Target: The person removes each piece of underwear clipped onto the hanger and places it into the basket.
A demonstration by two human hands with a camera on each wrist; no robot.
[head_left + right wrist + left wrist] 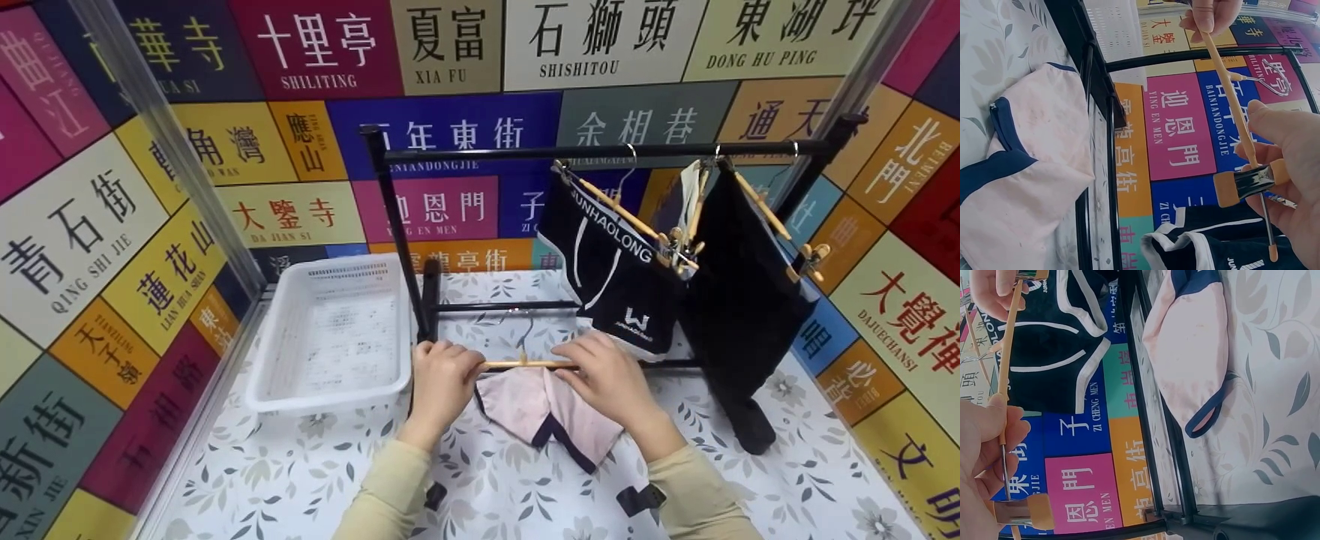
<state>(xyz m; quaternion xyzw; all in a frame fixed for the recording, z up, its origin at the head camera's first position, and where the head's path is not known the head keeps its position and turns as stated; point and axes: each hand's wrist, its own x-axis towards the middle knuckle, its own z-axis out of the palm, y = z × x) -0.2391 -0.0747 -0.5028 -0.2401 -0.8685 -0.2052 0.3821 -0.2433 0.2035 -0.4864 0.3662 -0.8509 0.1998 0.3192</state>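
Note:
Both hands hold a wooden clip hanger (529,364) level above the table, with its metal hook pointing up and away. My left hand (448,382) pinches one end of its bar between thumb and fingers, beside a clip (1023,513). At the other end, my right hand (607,379) grips near the second clip (1252,183). Pink underpants (517,405) with dark blue trim lie on the table below the hanger, apart from it in the wrist views. In the head view, the right hand hides part of them.
A black rack (510,155) stands ahead. Black boxer briefs (600,262) with white trim and a larger black garment (739,300) hang at its right side on clip hangers. A white plastic basket (259,360) sits left of the rack on the leaf-patterned tabletop (315,465).

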